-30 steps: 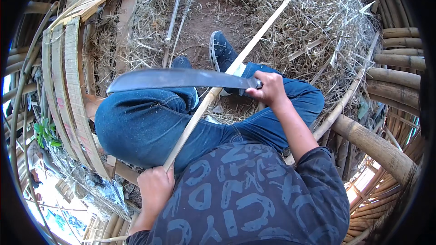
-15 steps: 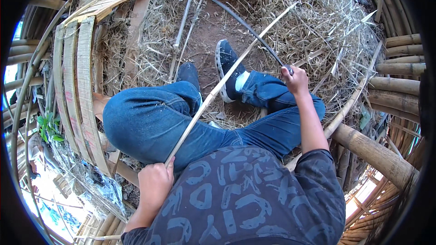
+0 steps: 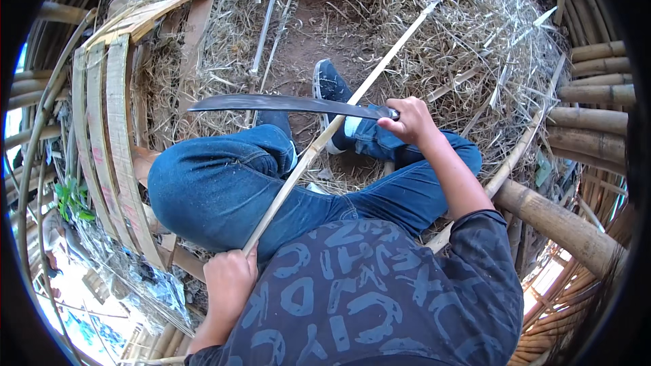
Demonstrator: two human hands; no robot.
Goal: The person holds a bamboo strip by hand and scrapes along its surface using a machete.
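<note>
Underfoot, straw-strewn dirt floor [image 3: 305, 34], curved bamboo frame [image 3: 108, 135] at left, stacked bamboo poles [image 3: 590, 102] at right. Across blue-jeaned knees, long bamboo strip [image 3: 339, 122], near end clenched in left hand [image 3: 227, 281], far end out over straw. Above strip, long curved blade [image 3: 285, 104], level, handle wrapped tight in right hand [image 3: 407, 120].

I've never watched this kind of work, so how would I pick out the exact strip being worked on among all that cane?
Start at the blue-jeaned knee in the middle. The bamboo strip slants across it, from the left hand below up over the straw. Unlike the loose canes around, it is gripped, and the long knife in the right hand crosses it.
</note>
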